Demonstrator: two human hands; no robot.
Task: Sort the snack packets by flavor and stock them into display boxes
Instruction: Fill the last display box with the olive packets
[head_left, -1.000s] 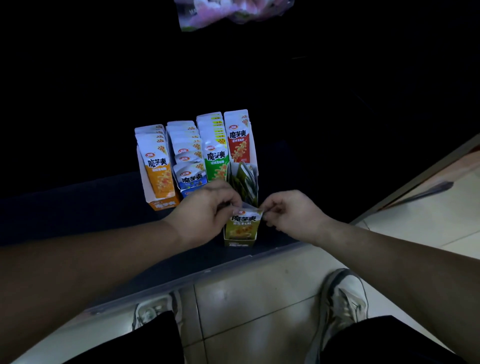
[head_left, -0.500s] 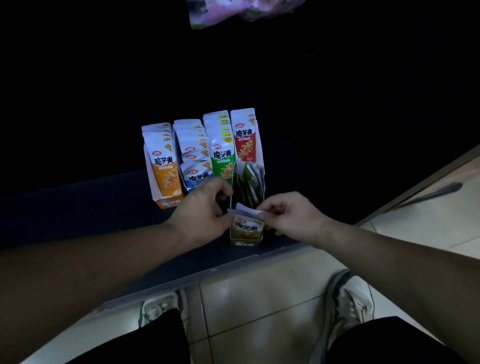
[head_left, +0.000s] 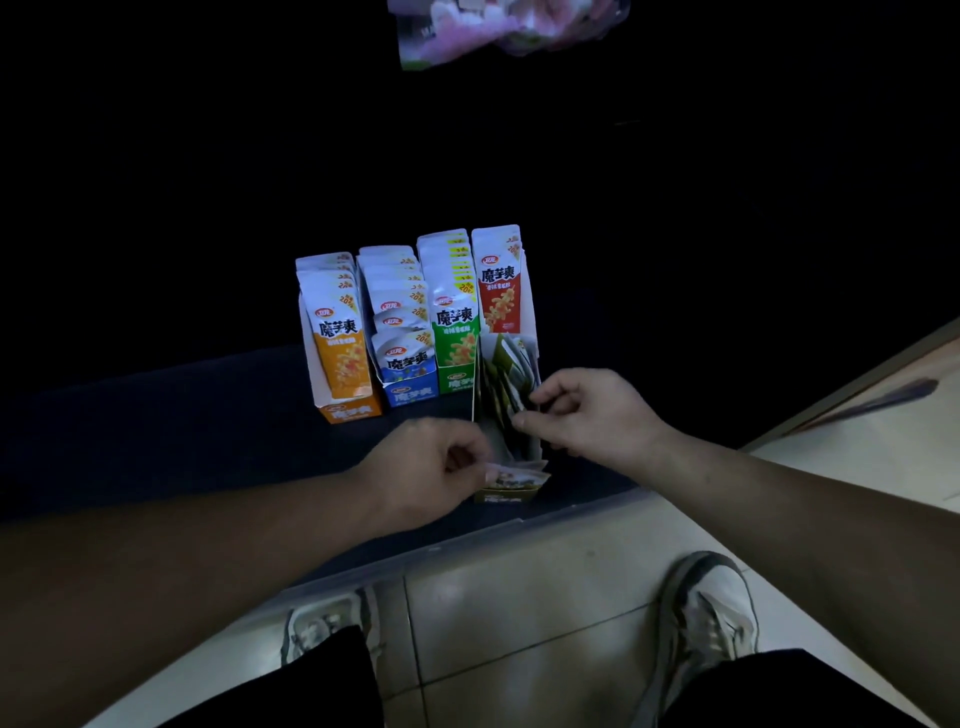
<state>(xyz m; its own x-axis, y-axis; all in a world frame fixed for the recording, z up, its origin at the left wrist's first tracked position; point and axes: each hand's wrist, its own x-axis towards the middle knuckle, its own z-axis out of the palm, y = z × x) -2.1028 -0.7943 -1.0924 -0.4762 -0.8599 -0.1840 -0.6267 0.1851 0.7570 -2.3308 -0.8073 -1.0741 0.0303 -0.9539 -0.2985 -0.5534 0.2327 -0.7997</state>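
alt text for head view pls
A left hand pinches the front packet of a display box on a dark shelf; the right hand pinches packets farther back. Behind stand an orange box, blue box, green box and red box.

display boxes: 5 total
- orange cardboard display box (head_left: 353, 411): 1
- blue cardboard display box (head_left: 413, 397): 1
- green cardboard display box (head_left: 456, 383): 1
- white-walled cardboard display box (head_left: 529, 304): 1
- olive-yellow cardboard display box (head_left: 505, 494): 1

packet colours: 5, one per box
orange foil snack packets (head_left: 338, 340): several stacked, exact count unreadable
blue foil snack packets (head_left: 405, 359): several, same
green foil snack packets (head_left: 456, 332): several, same
red foil snack packets (head_left: 500, 296): 1 face visible, rest hidden
olive-green foil snack packets (head_left: 506, 376): jumbled, can't count
pale foil snack packet (head_left: 519, 475) flat across the olive-yellow box front: 1
hands: 2, left hand (head_left: 426, 467), right hand (head_left: 589, 410)
grey-white sneakers (head_left: 711, 605): 2
pink-and-white plastic bag (head_left: 498, 28): 1
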